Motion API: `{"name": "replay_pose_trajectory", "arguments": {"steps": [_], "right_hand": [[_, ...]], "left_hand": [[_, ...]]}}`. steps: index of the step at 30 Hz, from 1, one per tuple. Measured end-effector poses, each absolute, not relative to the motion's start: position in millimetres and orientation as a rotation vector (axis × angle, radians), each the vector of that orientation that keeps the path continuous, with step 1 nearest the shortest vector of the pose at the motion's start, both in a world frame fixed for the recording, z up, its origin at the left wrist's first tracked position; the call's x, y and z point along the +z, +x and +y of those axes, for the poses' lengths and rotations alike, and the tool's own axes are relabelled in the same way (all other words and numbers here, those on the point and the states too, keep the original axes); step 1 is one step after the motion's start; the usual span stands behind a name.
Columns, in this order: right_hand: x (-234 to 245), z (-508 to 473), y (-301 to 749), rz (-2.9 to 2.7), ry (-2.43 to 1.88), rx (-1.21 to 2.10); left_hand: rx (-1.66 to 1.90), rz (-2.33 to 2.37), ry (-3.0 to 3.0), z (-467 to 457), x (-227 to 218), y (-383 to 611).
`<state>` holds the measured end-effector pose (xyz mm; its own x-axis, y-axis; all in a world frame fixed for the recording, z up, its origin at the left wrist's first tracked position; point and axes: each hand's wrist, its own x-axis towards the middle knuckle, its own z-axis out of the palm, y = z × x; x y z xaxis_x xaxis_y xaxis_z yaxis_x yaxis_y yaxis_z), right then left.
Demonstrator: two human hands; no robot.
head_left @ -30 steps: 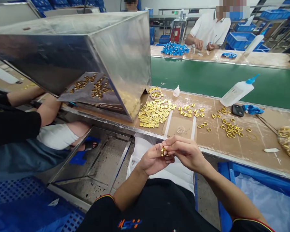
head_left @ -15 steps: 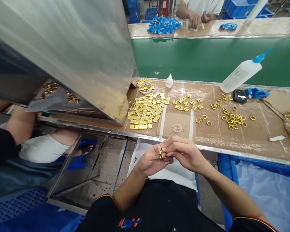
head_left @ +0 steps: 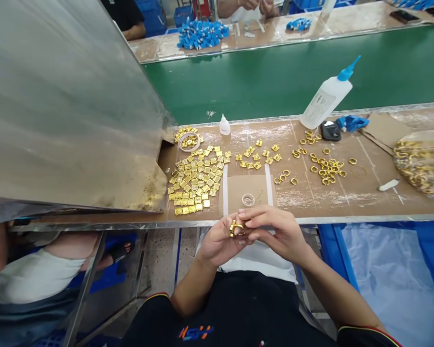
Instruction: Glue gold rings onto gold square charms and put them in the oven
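Observation:
Just in front of the bench's near edge, a gold ring (head_left: pixel 237 228) with a squarish top is pinched in the fingers of my left hand (head_left: pixel 217 241). My right hand (head_left: pixel 280 231) is curled around the band side of this ring, its fingertips at the band; their exact contact is partly hidden. Beyond my hands lies a cardboard pad (head_left: pixel 235 188) with white tape strips down its sides. A small clear round dish (head_left: pixel 248 199) rests on it. Square gold pieces (head_left: pixel 197 176) spread to the left, and loose gold ring bands (head_left: pixel 329 169) lie to the right.
A metal housing (head_left: pixel 75 106) stands at left. Behind the pad are more gold pieces (head_left: pixel 257 156), a small dropper bottle (head_left: pixel 224 125) and a tape roll (head_left: pixel 189 141). A large tilted bottle (head_left: pixel 325 101) and a bag of gold parts (head_left: pixel 425 161) are rightward. People sit across the green belt (head_left: pixel 256 82) and at left.
My view has swung rightward, so the bench things appear further left. The ring stays in my hands, with its band now showing more clearly between the fingers.

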<state>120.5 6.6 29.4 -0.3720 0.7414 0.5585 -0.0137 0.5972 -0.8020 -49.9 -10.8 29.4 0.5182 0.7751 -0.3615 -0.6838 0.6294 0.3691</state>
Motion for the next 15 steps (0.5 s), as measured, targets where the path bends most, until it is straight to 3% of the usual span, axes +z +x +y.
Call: {"name": "replay_pose_trajectory", "arguments": {"steps": [15], "right_hand": [[18, 2, 81, -1.655, -0.782, 0.549]], "left_hand": [[1.025, 0.563, 0.063, -6, 29, -56]]}}
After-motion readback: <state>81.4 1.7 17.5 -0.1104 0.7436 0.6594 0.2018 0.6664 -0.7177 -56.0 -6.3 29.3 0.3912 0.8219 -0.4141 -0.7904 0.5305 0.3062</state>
